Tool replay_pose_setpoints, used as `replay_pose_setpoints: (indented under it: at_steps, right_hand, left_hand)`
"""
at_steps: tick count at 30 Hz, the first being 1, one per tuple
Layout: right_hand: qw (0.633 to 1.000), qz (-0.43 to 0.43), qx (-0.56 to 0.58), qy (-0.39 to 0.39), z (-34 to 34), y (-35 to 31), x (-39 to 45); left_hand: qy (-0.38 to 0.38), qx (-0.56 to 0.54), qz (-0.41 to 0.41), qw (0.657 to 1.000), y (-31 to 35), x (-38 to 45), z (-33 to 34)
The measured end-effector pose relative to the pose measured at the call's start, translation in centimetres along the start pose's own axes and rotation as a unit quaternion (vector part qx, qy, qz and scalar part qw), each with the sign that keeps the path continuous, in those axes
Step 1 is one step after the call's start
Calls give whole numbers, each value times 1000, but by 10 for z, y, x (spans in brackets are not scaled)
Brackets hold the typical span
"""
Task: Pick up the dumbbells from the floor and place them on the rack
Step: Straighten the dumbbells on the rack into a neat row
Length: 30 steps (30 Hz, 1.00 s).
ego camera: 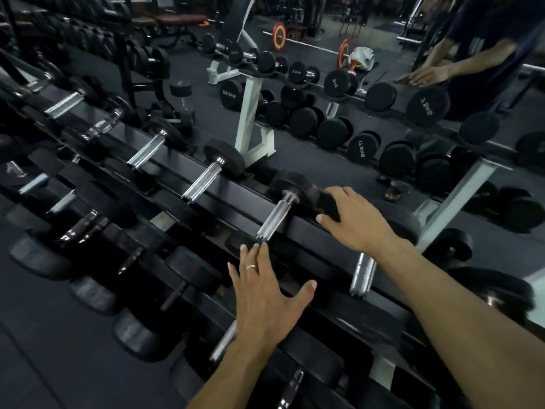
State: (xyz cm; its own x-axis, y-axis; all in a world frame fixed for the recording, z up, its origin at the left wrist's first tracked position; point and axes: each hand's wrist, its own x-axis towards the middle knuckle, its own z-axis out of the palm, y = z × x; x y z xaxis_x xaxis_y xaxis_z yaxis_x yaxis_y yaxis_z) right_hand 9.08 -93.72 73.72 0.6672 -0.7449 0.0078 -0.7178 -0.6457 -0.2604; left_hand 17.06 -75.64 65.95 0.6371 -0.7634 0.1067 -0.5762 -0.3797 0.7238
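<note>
A: Head view. We're over the rack, which runs from ten o'clock down to four o'clock across the picture, with black dumbbells lined along its top rail and chrome handles pointing toward us.

B: We see our left hand at six o'clock, fingers straight and spread, fingertips touching the rail just below the near end of one dumbbell. It grips nothing.

A: Our right hand at three o'clock is curled over a small dark block, thumb under it, right beside that dumbbell's far head. We can't tell what the block is.

B: The dumbbell itself lies on the top rail, handle slanting down toward our left fingertips.

A: Around it: a second chrome handle sits just right of our forearm at four o'clock. The lower tier, at eight o'clock, is crowded with more weights.

B: Behind the rail a mirror doubles everything: a white-framed rack at twelve o'clock and a red-plated barbell at one o'clock.

A: At two o'clock, the reflected hand.
</note>
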Motion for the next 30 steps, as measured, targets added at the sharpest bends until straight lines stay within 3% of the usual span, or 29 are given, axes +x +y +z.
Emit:
replay_pose_setpoints:
  at_steps: [11,17,23,30]
  right_hand:
    - [996,58,-60,29,-49,58,-84]
    - [995,94,-17,-8,-47,100,-77]
    - [996,64,44,-46,-34,124,-46]
    - [998,40,58,1,-24,136,-43]
  left_hand:
    - [-64,-11,-4,998,54,-73,39]
    - [-45,-19,-77,996,83,-89,75]
    - [-26,-48,-120,991,95,-87,103]
    - [-29,-31,-106,993,90,-85,109]
